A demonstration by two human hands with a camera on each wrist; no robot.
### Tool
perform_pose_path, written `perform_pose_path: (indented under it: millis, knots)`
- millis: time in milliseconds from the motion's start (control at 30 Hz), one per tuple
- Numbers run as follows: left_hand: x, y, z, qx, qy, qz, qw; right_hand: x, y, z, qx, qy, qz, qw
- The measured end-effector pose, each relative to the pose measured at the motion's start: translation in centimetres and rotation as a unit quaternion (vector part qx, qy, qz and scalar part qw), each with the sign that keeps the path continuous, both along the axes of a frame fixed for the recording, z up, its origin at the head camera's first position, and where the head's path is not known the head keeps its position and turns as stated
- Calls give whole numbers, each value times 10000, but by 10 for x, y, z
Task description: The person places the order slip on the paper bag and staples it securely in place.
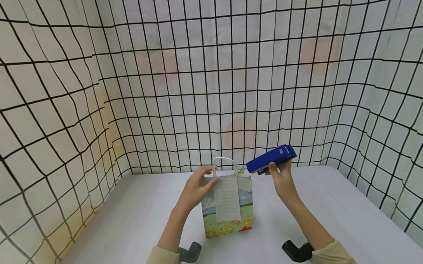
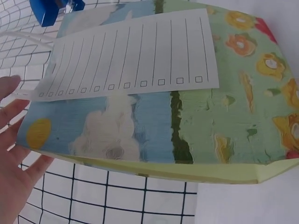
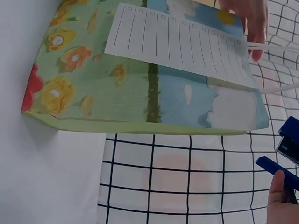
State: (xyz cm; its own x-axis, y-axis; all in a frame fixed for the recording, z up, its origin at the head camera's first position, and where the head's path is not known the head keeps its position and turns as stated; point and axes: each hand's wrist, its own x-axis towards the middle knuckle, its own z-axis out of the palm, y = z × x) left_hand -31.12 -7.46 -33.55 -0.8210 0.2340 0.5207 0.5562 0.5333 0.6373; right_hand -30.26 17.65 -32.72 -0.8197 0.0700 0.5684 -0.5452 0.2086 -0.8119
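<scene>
A paper gift bag [image 1: 208, 209], printed with flowers, sky and clouds, stands upright with white cord handles [image 1: 223, 158]. Against its front hangs a white lined sheet [image 1: 228, 201] with small checkboxes down one side. The left hand [image 1: 196, 187] grips the bag's upper left corner beside the handle; the exact finger contact is partly hidden. Right of the bag's top, the right hand [image 1: 284, 182] holds a blue stapler [image 1: 270, 159] in the air, its thumb on the near side. In the right wrist view the stapler's [image 3: 290, 133] two arms stand apart, partly cut off.
A white tabletop [image 1: 130, 220] lies under the bag. Black grid netting [image 1: 209, 81] over pale walls encloses the back and both sides. Black curved mounts [image 1: 191, 252] sit at both wrists, by the beige sleeves [image 1: 163, 260].
</scene>
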Motion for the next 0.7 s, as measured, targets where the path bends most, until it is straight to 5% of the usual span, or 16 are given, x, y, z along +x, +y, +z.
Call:
perform_pose_path:
  millis: [367, 700]
  knots:
    - [2, -10, -3, -337, 1078, 233, 9933, 16, 11, -5, -204, -130, -596, 9979]
    - [6, -21, -12, -456, 1512, 498, 9862, 21, 15, -15, -263, -190, -1286, 9912]
